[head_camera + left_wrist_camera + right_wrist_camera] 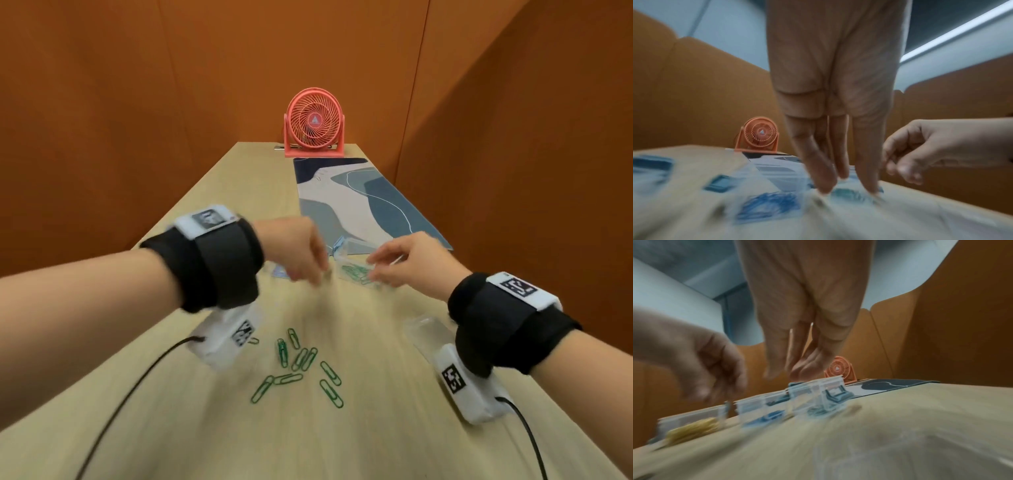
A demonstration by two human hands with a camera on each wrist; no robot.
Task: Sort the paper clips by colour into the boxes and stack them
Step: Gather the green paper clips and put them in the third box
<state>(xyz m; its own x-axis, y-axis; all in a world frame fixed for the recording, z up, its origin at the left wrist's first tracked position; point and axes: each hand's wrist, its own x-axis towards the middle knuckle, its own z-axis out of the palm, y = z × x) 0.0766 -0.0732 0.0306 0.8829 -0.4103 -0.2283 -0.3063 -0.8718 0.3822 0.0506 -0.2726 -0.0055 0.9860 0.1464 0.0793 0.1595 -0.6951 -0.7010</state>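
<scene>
On the table (394, 359), nearer the person than both hands | loose green clips (301, 363) lay scattered, axes mixed | left hand (298, 253) loosely curled, empty | right hand (407, 263) fingers apparently pinching clear box (352, 263), blurred.

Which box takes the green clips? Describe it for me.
From the coral desk fan, follow the blue patterned mat to its near end. The clear plastic box under the right hand is it: green clips inside, its neighbours hold blue and yellow.
</scene>
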